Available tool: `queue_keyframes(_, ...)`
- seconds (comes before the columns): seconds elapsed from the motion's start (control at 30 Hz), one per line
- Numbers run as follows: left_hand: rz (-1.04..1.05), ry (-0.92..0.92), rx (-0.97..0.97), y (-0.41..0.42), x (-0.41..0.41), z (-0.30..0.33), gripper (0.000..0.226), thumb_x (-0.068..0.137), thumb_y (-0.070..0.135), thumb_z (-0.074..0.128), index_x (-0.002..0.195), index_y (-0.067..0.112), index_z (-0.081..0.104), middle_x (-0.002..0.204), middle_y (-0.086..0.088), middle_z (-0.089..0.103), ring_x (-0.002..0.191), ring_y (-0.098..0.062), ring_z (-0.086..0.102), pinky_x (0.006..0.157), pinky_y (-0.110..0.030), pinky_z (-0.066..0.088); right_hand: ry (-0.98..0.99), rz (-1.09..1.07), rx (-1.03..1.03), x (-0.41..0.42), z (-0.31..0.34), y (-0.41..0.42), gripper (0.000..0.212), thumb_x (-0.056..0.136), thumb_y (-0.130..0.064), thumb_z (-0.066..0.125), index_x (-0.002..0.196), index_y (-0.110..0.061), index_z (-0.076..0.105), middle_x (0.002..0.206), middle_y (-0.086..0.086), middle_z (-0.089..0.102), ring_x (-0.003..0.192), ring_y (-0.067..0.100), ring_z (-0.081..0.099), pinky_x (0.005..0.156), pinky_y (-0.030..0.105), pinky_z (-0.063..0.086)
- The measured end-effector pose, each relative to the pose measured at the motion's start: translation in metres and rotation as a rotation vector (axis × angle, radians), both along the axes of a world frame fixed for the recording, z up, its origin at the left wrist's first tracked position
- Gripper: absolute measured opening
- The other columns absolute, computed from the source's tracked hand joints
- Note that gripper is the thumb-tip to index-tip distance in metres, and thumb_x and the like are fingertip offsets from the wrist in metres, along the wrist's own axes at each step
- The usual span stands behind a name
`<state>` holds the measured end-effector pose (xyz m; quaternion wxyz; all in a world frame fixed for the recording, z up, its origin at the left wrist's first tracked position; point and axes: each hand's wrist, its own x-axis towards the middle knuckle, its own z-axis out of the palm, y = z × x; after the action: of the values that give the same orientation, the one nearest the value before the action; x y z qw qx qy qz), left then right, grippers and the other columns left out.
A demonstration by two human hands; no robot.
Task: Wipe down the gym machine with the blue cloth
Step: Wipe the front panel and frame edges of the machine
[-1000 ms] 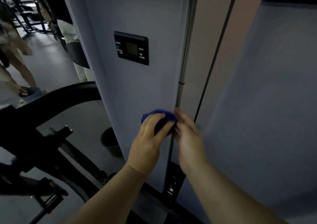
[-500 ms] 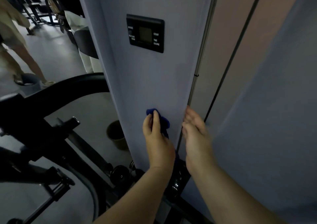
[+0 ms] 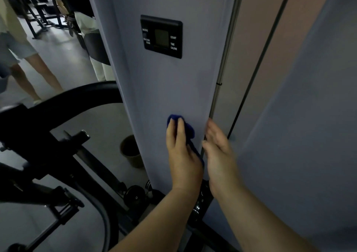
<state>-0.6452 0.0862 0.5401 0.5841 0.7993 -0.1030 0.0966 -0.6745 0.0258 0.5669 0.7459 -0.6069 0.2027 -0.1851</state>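
While both hands work low on the panel:
Left hand (image 3: 183,155): straight fingers (image 3: 180,128) press crumpled blue cloth (image 3: 188,130) against pale grey machine panel (image 3: 170,87).
Right hand (image 3: 220,155): fingers loosely spread, touching panel's edge.

— What's sitting on the floor over to the left?

— A small brown bin (image 3: 131,151) is standing close beside the grey panel's foot. Farther back, a person's bare legs (image 3: 36,77) are showing near the left edge.

— Anything behind them?

— Dark equipment frames (image 3: 36,18) are standing at the top left, well apart from the bin. The floor (image 3: 63,54) is looking pale grey.
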Motion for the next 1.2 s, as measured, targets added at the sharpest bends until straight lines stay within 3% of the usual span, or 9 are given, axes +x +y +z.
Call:
queue_keyframes(0.1,0.021,0.193,-0.018,0.006,0.012,-0.011,0.070,0.096,-0.010,0.039,0.154,0.026,0.021,0.159,0.015,0.011,0.141,0.002,0.018,0.115,-0.015,0.018,-0.011,-0.002,0.003,0.002,-0.002,-0.001,0.056,0.098,0.002,0.042,0.140,-0.033,0.051,0.142,-0.016,0.053,0.128,-0.004,0.048,0.113,0.029,0.038)
queue_keyframes(0.2,0.037,0.284,0.024,0.010,0.013,-0.015,0.066,0.097,-0.009,0.041,0.154,0.019,0.021,0.160,0.007,0.012,0.144,-0.004,0.017,0.102,0.001,0.009,-0.019,-0.006,-0.001,0.001,-0.001,0.001,0.057,0.097,0.005,0.041,0.142,-0.029,0.049,0.142,-0.015,0.053,0.127,-0.005,0.049,0.112,0.027,0.038)
queue_keyframes(0.37,-0.024,-0.006,0.033,0.003,0.000,-0.001,0.068,0.095,-0.010,0.044,0.151,0.025,0.028,0.155,0.017,0.014,0.136,0.011,0.016,0.112,-0.004,0.015,-0.006,0.008,-0.003,0.001,0.000,0.002,0.056,0.099,0.001,0.042,0.140,-0.037,0.047,0.144,-0.019,0.048,0.129,-0.006,0.045,0.097,0.012,0.039)
queue_keyframes(0.47,0.000,0.031,0.061,0.007,0.001,-0.005,0.069,0.094,-0.012,0.044,0.152,0.023,0.029,0.156,0.016,0.015,0.137,0.008,0.017,0.118,-0.024,0.023,-0.016,0.008,-0.009,0.000,-0.001,0.001,0.055,0.099,0.000,0.043,0.139,-0.037,0.048,0.143,-0.017,0.050,0.129,-0.005,0.046,0.107,0.020,0.038)
queue_keyframes(0.57,-0.063,-0.265,0.130,0.000,-0.008,0.009,0.067,0.091,-0.012,0.051,0.149,0.019,0.036,0.158,0.010,0.021,0.139,0.008,0.018,0.115,-0.021,0.026,-0.014,0.016,0.068,0.000,-0.004,-0.002,0.049,0.100,-0.005,0.044,0.134,-0.038,0.056,0.137,-0.014,0.058,0.128,0.003,0.051,0.112,0.035,0.039)
queue_keyframes(0.8,-0.161,-0.822,0.369,0.008,0.035,0.034,0.045,0.097,0.000,0.043,0.142,0.003,0.043,0.152,-0.007,0.028,0.143,-0.026,0.026,0.120,-0.021,0.012,0.004,0.015,0.247,-0.001,-0.005,-0.011,0.033,0.104,-0.021,0.043,0.130,-0.028,0.062,0.125,-0.010,0.067,0.112,0.002,0.063,0.109,0.036,0.043)
queue_keyframes(0.93,-0.303,-0.818,0.609,0.033,0.033,-0.010,0.051,0.095,-0.002,0.036,0.145,0.006,0.041,0.157,-0.004,0.022,0.143,-0.026,0.028,0.112,-0.026,0.033,0.019,0.009,0.241,0.000,-0.009,-0.010,0.031,0.104,-0.030,0.042,0.124,-0.033,0.065,0.124,-0.016,0.067,0.118,0.000,0.058,0.110,0.038,0.039)
queue_keyframes(1.1,-0.190,-0.834,0.504,0.019,0.033,0.041,0.052,0.095,0.003,0.050,0.146,0.007,0.038,0.152,-0.004,0.028,0.140,-0.024,0.029,0.118,-0.015,0.011,0.043,0.006,0.225,0.001,-0.012,-0.014,0.030,0.103,-0.034,0.043,0.123,-0.038,0.064,0.124,-0.023,0.064,0.116,-0.005,0.056,0.112,0.033,0.038)
queue_keyframes(1.2,-0.123,-0.888,0.485,0.011,0.038,0.051,0.046,0.100,0.006,0.048,0.145,0.008,0.041,0.149,0.000,0.031,0.139,-0.011,0.028,0.116,-0.017,0.019,0.083,0.005,0.179,0.002,-0.013,-0.011,0.027,0.103,-0.037,0.045,0.122,-0.042,0.063,0.130,-0.023,0.060,0.122,-0.003,0.052,0.113,0.034,0.036)
